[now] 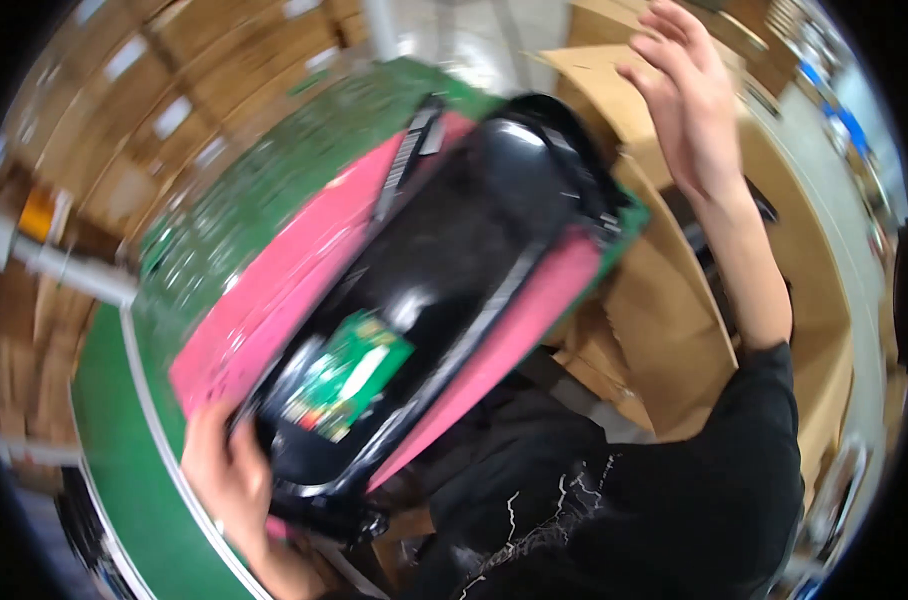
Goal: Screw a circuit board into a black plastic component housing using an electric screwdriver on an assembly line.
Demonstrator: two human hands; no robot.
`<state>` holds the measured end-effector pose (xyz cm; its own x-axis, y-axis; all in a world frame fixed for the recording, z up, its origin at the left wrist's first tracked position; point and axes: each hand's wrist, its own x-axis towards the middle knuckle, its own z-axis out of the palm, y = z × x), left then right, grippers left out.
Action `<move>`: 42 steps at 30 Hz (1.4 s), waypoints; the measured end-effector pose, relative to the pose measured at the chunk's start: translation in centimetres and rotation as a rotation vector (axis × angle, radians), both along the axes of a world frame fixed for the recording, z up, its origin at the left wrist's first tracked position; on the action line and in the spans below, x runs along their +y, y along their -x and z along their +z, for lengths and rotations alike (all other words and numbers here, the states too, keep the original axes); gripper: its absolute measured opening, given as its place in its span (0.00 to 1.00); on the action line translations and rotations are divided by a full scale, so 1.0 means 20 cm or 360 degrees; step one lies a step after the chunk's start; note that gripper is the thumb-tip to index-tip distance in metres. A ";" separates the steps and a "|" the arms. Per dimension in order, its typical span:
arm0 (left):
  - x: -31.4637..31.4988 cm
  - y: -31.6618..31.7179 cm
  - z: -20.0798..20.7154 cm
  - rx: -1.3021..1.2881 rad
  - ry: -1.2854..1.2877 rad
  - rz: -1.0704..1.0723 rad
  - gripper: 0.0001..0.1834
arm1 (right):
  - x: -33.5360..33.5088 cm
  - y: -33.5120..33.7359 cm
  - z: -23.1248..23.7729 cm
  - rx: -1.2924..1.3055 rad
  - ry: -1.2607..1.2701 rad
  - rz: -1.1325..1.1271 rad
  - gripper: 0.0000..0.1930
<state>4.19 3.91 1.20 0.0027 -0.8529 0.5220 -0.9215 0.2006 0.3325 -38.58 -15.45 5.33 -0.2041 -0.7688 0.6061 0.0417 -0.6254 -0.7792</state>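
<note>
A long, glossy black plastic housing lies diagonally on a pink sheet, slightly blurred. On its near end sits a green printed card or packet, partly under shiny clear film. My left hand grips the housing's near left corner, thumb on top; some of its fingers are hidden. Away from the housing, my right hand is raised above an open cardboard box, fingers apart and holding nothing. A slim black ridged strip lies along the housing's far left side.
Under the pink sheet is a green worktop with a pale edge; clear plastic film covers part of it. Black parts lie inside the cardboard box at my right. Stacked cartons stand beyond the table at the left.
</note>
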 end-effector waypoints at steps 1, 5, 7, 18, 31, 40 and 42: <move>0.11 -0.07 0.02 -0.0036 0.0081 0.0085 0.08 | -0.08 0.10 -0.02 0.0100 0.0209 -0.0334 0.23; 0.35 -0.38 0.01 -0.0216 0.0920 0.0727 0.09 | -0.29 0.82 -0.24 0.0514 0.0473 -0.1295 0.19; 0.55 -0.69 -0.08 0.0162 0.1117 0.1231 0.11 | -0.22 0.98 -0.37 0.0654 -0.0167 -0.1267 0.27; 0.95 -0.95 -0.20 0.2417 0.0729 0.0954 0.16 | -0.05 2.13 -1.55 0.1945 -0.2656 -0.1662 0.50; 1.05 -1.26 -0.56 0.2350 0.1447 0.1483 0.28 | -0.04 2.31 -1.56 -0.0265 -0.2034 -0.0985 0.28; 0.22 -0.47 -0.15 0.0951 -0.0193 0.0391 0.20 | -0.02 1.70 -0.89 0.0355 -0.0819 -0.1149 0.23; 0.03 -0.29 -0.10 0.0259 -0.0309 -0.0012 0.21 | 0.05 1.25 -0.73 0.0835 -0.0437 -0.1428 0.24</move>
<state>9.94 4.48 -0.74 0.0666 -0.9375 0.3415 -0.8513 0.1251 0.5095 -63.53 -14.51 -9.21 -0.5262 -0.5910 0.6115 -0.7261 -0.0620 -0.6848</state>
